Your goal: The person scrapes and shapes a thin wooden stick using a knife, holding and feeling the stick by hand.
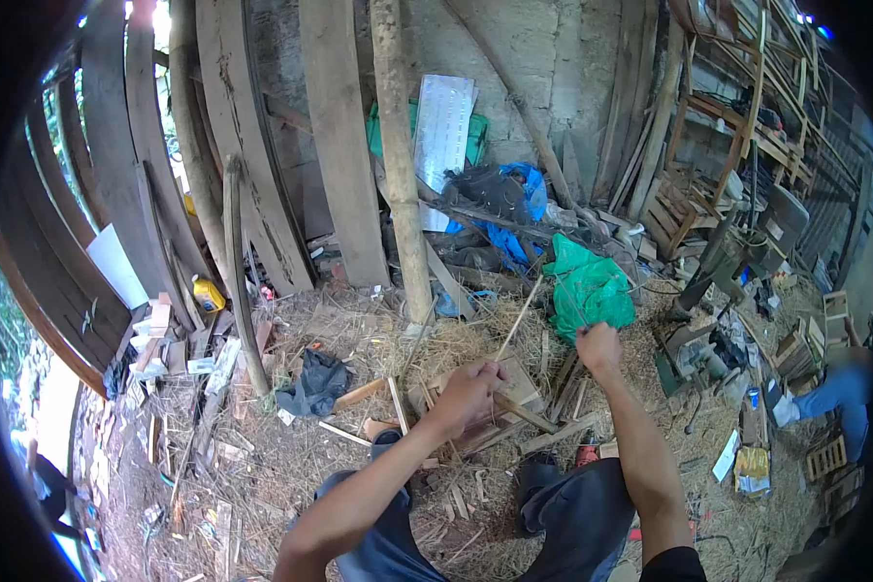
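Note:
My left hand (468, 396) is closed round a thin pale wooden stick (522, 315), which slants up and away from the fingers. Just under that hand a thicker wooden bar (526, 413) angles down to the right; I cannot tell whether the hand grips it too. Below both lies a flat wooden block (516, 380) on the ground between my feet. To the right, my right hand (599, 347) is raised with its fingers curled shut, in front of a green plastic bag (592, 296). Whatever those fingers hold is too small to make out.
Wood shavings and offcuts cover the ground. A black plastic bag (316, 383) lies left, with a yellow jug (208, 294) farther back. An upright pole (403, 194) stands ahead. At right are a metal machine (723, 267) and another person's leg (834, 396).

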`<state>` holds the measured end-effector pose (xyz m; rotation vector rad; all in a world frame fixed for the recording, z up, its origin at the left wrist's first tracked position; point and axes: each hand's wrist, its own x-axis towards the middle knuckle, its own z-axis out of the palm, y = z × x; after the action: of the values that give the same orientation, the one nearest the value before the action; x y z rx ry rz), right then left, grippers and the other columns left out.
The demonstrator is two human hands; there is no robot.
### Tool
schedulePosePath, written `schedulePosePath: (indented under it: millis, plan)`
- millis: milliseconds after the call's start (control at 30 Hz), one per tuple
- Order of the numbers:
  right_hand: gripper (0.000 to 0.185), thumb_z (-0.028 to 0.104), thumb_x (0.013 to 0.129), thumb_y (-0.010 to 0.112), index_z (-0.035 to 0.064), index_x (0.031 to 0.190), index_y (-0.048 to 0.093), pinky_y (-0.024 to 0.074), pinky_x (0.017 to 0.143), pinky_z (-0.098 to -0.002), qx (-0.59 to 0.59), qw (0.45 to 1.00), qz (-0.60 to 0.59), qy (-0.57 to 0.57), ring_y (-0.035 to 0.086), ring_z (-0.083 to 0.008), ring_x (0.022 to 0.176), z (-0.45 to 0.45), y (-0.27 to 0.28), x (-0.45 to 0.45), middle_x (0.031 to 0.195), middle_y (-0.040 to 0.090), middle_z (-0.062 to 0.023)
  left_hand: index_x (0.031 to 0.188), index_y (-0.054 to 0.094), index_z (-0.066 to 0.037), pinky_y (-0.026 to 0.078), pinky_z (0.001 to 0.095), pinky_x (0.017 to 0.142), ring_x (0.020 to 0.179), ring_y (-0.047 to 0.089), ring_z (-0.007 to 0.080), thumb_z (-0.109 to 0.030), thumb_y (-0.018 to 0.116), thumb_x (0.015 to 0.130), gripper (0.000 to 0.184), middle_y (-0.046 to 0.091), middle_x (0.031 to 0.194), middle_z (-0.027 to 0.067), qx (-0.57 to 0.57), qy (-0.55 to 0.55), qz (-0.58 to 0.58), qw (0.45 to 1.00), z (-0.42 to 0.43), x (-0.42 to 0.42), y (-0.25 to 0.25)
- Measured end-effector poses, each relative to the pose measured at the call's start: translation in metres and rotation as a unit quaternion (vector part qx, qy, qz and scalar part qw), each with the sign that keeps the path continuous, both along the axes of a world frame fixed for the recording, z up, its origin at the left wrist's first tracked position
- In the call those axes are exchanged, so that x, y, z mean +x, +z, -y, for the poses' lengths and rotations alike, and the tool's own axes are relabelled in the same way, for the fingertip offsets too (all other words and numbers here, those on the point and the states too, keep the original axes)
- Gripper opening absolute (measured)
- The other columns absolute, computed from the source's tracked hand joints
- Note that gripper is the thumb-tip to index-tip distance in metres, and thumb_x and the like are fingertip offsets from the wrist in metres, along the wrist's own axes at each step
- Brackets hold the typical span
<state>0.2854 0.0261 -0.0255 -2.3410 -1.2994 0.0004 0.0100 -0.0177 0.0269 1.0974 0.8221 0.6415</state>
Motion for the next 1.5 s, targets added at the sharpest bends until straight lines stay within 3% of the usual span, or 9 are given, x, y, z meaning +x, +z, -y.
schedulePosePath:
  millis: [167, 267, 567, 733, 833, 900, 1100, 1200, 1500]
  plan:
    - [0.016, 0.019, 0.075, 0.059, 0.0126, 0.083, 0.071, 0.0509, 0.061, -0.0437, 0.148, 0.95, 0.022, 0.275, 0.062, -0.036, 0.062, 0.011, 0.023, -0.072, 0.066, 0.063, -0.0172, 0.095, 0.049, -0.004, 0.019, 0.0212, 0.039, 0.043, 0.026, 0.0036, -0.023, 0.036, 0.099, 0.023, 0.031, 0.064, -0.0043, -0.036, -0.001, 0.043, 0.998, -0.003, 0.007, 0.0]
    - [0.014, 0.016, 0.074, 0.059, 0.0141, 0.081, 0.071, 0.0508, 0.06, -0.0432, 0.079, 0.951, 0.055, 0.295, 0.063, -0.0349, 0.062, 0.008, 0.027, -0.092, 0.067, 0.063, -0.0159, 0.094, 0.048, -0.006, 0.017, 0.0214, 0.038, 0.042, 0.025, 0.0033, -0.023, 0.037, 0.098, 0.021, 0.031, 0.063, -0.0042, -0.039, 0.011, 0.076, 0.996, -0.001, 0.009, 0.002]
    - [0.022, 0.02, 0.08, 0.057, 0.0004, 0.08, 0.066, 0.0523, 0.067, -0.0441, -0.003, 0.994, 0.052, 0.097, 0.064, -0.0357, 0.073, -0.014, 0.01, -0.037, 0.079, 0.064, -0.0213, 0.091, 0.048, -0.006, 0.018, 0.021, 0.038, 0.043, 0.025, 0.0036, -0.023, 0.039, 0.098, 0.021, 0.031, 0.062, -0.0042, -0.016, 0.012, 0.023, 1.0, 0.008, 0.008, -0.009]
    - [0.03, 0.025, 0.082, 0.055, -0.0026, 0.08, 0.064, 0.0521, 0.069, -0.0449, -0.026, 0.994, 0.031, 0.102, 0.064, -0.0384, 0.078, 0.0, 0.007, -0.031, 0.083, 0.063, -0.0247, 0.092, 0.052, -0.006, 0.023, 0.0195, 0.043, 0.049, 0.031, 0.0047, -0.022, 0.039, 0.098, 0.021, 0.032, 0.062, -0.0044, -0.001, -0.027, -0.01, 1.0, 0.001, 0.004, -0.018]
    - [0.031, 0.027, 0.083, 0.056, -0.0024, 0.076, 0.064, 0.052, 0.069, -0.0453, -0.031, 0.986, 0.033, 0.163, 0.063, -0.0395, 0.078, 0.012, 0.017, -0.064, 0.082, 0.062, -0.0253, 0.091, 0.055, -0.004, 0.031, 0.0239, 0.047, 0.051, 0.039, 0.0117, -0.02, 0.041, 0.096, 0.022, 0.041, 0.061, 0.0022, 0.175, 0.021, -0.108, 0.978, -0.009, 0.008, -0.032]
    - [0.032, 0.027, 0.083, 0.056, -0.0023, 0.075, 0.064, 0.052, 0.069, -0.0454, -0.044, 0.976, 0.034, 0.213, 0.063, -0.0401, 0.077, 0.017, 0.026, -0.073, 0.082, 0.062, -0.0255, 0.088, 0.055, -0.001, 0.036, 0.0326, 0.051, 0.053, 0.045, 0.0216, -0.019, 0.043, 0.095, 0.023, 0.051, 0.063, 0.0117, 0.442, 0.12, -0.16, 0.875, -0.009, 0.011, -0.029]
    - [0.027, 0.023, 0.081, 0.056, -0.0023, 0.076, 0.065, 0.0521, 0.068, -0.0448, -0.02, 0.985, 0.036, 0.168, 0.064, -0.0376, 0.077, -0.002, 0.016, -0.04, 0.079, 0.063, -0.0227, 0.091, 0.055, 0.0, 0.041, 0.0379, 0.058, 0.058, 0.053, 0.0323, -0.016, 0.044, 0.093, 0.02, 0.056, 0.066, 0.0184, 0.4, 0.089, -0.235, 0.881, 0.0, 0.012, -0.014]
    - [0.026, 0.022, 0.08, 0.058, -0.0023, 0.08, 0.066, 0.0523, 0.069, -0.0443, -0.023, 0.998, 0.044, 0.036, 0.064, -0.0364, 0.079, -0.006, 0.005, -0.003, 0.08, 0.064, -0.0224, 0.093, 0.055, 0.0, 0.043, 0.0389, 0.059, 0.062, 0.057, 0.0363, -0.016, 0.045, 0.092, 0.019, 0.057, 0.068, 0.0205, 0.447, 0.092, -0.196, 0.868, 0.007, 0.013, -0.021]
    - [0.03, 0.025, 0.078, 0.059, -0.0044, 0.079, 0.066, 0.0521, 0.067, -0.0441, 0.049, 0.996, -0.066, -0.031, 0.063, -0.041, 0.076, -0.003, 0.017, -0.012, 0.077, 0.063, -0.0257, 0.094, 0.056, 0.0, 0.043, 0.0419, 0.056, 0.063, 0.058, 0.0396, -0.013, 0.047, 0.091, 0.017, 0.057, 0.067, 0.0233, 0.423, 0.115, -0.221, 0.871, 0.003, 0.012, -0.011]
